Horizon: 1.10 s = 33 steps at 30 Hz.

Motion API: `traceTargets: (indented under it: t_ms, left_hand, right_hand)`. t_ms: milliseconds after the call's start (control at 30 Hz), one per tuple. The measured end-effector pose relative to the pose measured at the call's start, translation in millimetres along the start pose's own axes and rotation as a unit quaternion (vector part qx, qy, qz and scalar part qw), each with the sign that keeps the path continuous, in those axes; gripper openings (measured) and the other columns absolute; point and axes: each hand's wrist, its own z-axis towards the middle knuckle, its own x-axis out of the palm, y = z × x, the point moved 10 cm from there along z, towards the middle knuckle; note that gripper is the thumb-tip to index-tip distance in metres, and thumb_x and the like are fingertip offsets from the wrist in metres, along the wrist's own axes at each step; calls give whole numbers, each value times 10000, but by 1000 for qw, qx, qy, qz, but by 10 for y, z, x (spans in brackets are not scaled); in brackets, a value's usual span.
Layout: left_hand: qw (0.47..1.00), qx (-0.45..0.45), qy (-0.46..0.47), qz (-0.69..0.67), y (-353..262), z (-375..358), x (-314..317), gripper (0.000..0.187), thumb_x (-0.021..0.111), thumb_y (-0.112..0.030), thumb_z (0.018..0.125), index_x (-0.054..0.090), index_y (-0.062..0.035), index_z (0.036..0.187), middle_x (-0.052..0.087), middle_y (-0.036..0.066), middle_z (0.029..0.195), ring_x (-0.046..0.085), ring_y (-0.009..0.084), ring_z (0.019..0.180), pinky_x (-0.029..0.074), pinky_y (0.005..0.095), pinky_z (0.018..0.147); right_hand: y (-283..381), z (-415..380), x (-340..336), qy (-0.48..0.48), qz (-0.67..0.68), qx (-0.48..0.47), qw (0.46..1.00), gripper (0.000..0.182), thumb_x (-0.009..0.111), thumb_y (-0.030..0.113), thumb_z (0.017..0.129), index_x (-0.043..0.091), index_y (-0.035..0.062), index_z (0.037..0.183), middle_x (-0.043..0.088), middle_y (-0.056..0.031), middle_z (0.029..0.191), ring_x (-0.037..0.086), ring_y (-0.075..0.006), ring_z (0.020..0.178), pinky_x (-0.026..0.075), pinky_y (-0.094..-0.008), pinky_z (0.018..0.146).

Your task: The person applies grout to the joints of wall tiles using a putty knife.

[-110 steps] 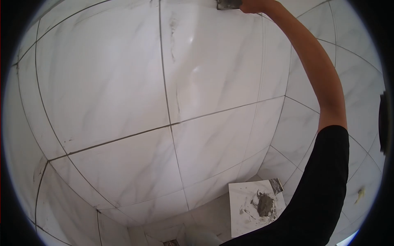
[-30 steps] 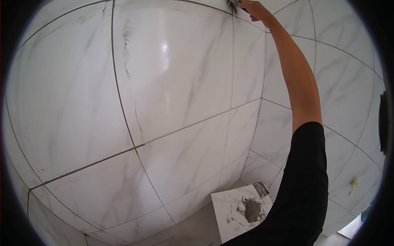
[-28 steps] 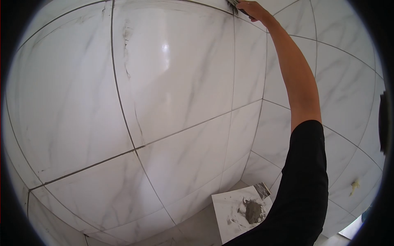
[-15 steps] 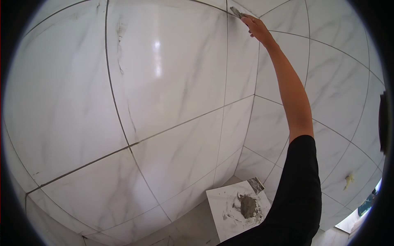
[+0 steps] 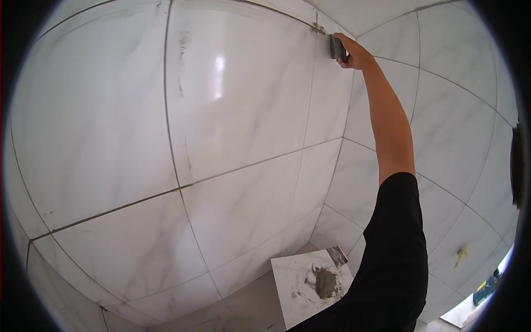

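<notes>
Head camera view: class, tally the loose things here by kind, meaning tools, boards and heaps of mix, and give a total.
Small dark flat scraper tools: 2, one in the right hand held to the wall, one at the board's far corner
White square tile boards: 1
Grey heaps of wet mix: 1
Total: 4

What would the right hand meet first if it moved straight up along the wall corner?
The right hand holds a scraper at the corner joint. Straight up, the scraper would probably first meet the grey grout smear where the joints cross, though depth is unclear.
</notes>
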Motion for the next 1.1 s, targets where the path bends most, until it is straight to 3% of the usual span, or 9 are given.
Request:
traceTargets:
  t_ms: [233, 300, 333, 400, 500, 600, 700, 1033, 1100]
  left_hand:
    - [1000, -14, 7, -16, 189, -25, 76, 576, 617, -243, 961, 416, 1, 1442, 514, 190, 1373, 525, 266, 1222, 457, 367, 992]
    - [1000, -19, 14, -18, 245, -38, 159, 576, 618, -243, 960, 416, 0, 1442, 513, 190, 1374, 524, 266, 1223, 457, 367, 992]
    - [999, -21, 15, -21, 279, -44, 182, 576, 618, -243, 960, 416, 0, 1442, 512, 190, 1374, 523, 267, 1223, 457, 368, 993]
    - [999, -17, 13, -25, 252, -24, 162, 576, 619, -243, 960, 416, -1, 1442, 511, 190, 1375, 522, 267, 1224, 456, 368, 993]
    - [999, -11, 13, -34, 209, 30, 207, 577, 621, -242, 959, 417, -3, 1442, 510, 191, 1377, 521, 267, 1226, 456, 369, 993]
    - [999, -8, 10, -42, 190, 79, 212, 578, 622, -242, 958, 417, -4, 1443, 508, 191, 1378, 520, 268, 1227, 455, 370, 994]
    - [999, -9, 7, -45, 210, 88, 174, 578, 623, -242, 957, 417, -6, 1443, 507, 191, 1380, 518, 268, 1229, 455, 371, 994]
    - [999, -9, 20, -38, 171, 194, 25, 580, 628, -240, 954, 418, -10, 1443, 502, 191, 1385, 514, 270, 1234, 454, 374, 996]
    - [999, 0, 19, -40, 91, 226, 9, 581, 629, -240, 953, 418, -11, 1443, 501, 191, 1386, 513, 270, 1235, 453, 375, 996]
  right_hand:
    - [1012, -67, 415, -51, -53, -66, 995, 401, 547, 517, 878, 556, 128, 973, 514, -31, 785, 502, -146, 591, 490, -255, 513]
    - [912, 258, 453, 123, -91, 23, 988, 435, 532, 479, 916, 619, 52, 931, 628, -82, 793, 604, -222, 725, 527, -416, 621]
    - [1191, -192, 228, -78, -142, -68, 984, 512, 486, 536, 921, 603, 39, 903, 616, -117, 771, 593, -247, 669, 550, -446, 612]
    - [1226, -220, -13, -95, -214, -86, 968, 519, 466, 529, 940, 598, 29, 894, 612, -141, 772, 605, -273, 664, 571, -453, 640]
    - [1154, -281, -15, -66, -180, -170, 967, 461, 535, 541, 870, 575, 111, 1030, 498, -33, 826, 514, -150, 669, 515, -287, 578]
    - [1160, -63, 79, -66, -249, -183, 949, 567, 577, 472, 871, 567, 149, 1338, 527, -24, 875, 504, -176, 653, 526, -283, 580]
    - [1047, 53, 231, -42, -259, -202, 944, 693, 598, 527, 837, 532, 160, 1421, 536, -21, 831, 483, -158, 629, 501, -293, 570]
    - [208, -497, 400, -3, -308, -313, 898, 723, 634, 501, 817, 548, 108, 1418, 529, -3, 717, 449, -121, 584, 392, -278, 528]
    - [-14, -600, 339, 65, -341, -132, 929, 683, 597, 491, 846, 561, 98, 1403, 503, 1, 706, 475, -119, 623, 416, -277, 570]
